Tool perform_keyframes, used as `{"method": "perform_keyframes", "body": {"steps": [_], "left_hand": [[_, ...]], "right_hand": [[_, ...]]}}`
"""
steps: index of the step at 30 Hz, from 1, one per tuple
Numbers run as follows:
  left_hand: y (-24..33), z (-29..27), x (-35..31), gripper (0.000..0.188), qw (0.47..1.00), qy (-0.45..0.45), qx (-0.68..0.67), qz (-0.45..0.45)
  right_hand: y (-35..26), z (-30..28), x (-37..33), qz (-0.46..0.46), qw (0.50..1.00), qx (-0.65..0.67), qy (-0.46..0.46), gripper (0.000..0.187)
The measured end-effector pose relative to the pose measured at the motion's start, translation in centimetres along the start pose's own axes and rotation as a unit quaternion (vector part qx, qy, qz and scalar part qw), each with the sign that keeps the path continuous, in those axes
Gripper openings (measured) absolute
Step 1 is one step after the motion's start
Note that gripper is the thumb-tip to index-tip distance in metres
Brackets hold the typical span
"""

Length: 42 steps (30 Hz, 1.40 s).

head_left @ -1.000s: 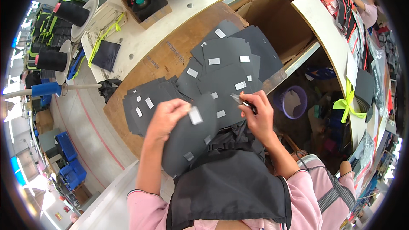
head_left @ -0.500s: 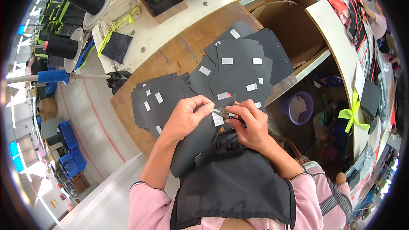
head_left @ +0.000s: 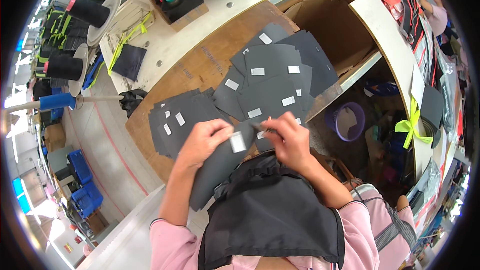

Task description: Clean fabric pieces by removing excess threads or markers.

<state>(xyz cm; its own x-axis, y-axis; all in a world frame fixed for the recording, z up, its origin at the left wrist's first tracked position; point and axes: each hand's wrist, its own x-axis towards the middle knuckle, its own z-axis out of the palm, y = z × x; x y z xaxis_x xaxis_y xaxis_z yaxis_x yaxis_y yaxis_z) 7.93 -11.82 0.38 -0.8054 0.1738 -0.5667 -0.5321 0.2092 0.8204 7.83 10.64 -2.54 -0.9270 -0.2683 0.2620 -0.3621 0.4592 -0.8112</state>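
My left hand (head_left: 202,142) pinches the upper edge of a dark grey fabric panel (head_left: 220,167), which hangs down in front of my apron. A white label (head_left: 238,141) sits on the panel just beside my left fingertips. Closed around small metal thread snips (head_left: 257,126), my right hand (head_left: 290,140) is at the panel's right side; the snips are mostly hidden by the fingers and blurred. Beyond my hands, similar labelled panels lie in a left pile (head_left: 187,102) and a right pile (head_left: 270,90) on a brown wooden board (head_left: 192,60).
An open cardboard box (head_left: 325,30) sits in a recess behind the right pile. Below to the right stands a purple bin (head_left: 346,122). Black thread cones (head_left: 65,67) are at the left, and a small dark-lined box (head_left: 180,7) is on the white table (head_left: 225,15).
My left hand has shifted left with the panel, turning its label more fully into view. My right hand and the snips have drawn slightly apart from the label.
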Motion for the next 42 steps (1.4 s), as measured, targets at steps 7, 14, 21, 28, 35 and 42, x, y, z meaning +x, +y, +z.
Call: {"method": "perform_keyframes", "body": {"steps": [7,14,21,28,35,42], "left_hand": [[-6.4,-8.3,2.2,0.047,0.791,0.281,0.541,0.047],[-4.2,3.4,9.4,0.06,0.865,0.202,0.359,0.287],[0.9,6.7,11.2,0.058,0.931,-0.073,0.322,0.155],[0.3,6.6,6.1,0.033,0.981,0.01,-0.191,0.041],[0.7,6.6,3.4,0.026,0.96,0.06,-0.273,0.035],[1.4,7.2,2.9,0.026,0.955,0.057,-0.288,0.028]], "right_hand": [[10.9,0.3,-2.7,0.369,0.925,-0.084,0.032,0.042],[12.3,1.3,-3.6,0.342,0.928,-0.128,0.068,0.027],[6.4,-2.3,-2.2,0.196,0.979,0.048,0.038,0.017],[0.6,-1.7,0.2,0.12,0.984,-0.007,0.129,0.031],[0.2,-1.0,-1.0,0.051,0.995,-0.052,0.067,0.034],[0.2,-0.6,-0.4,0.017,0.993,-0.055,0.1,0.033]]}}
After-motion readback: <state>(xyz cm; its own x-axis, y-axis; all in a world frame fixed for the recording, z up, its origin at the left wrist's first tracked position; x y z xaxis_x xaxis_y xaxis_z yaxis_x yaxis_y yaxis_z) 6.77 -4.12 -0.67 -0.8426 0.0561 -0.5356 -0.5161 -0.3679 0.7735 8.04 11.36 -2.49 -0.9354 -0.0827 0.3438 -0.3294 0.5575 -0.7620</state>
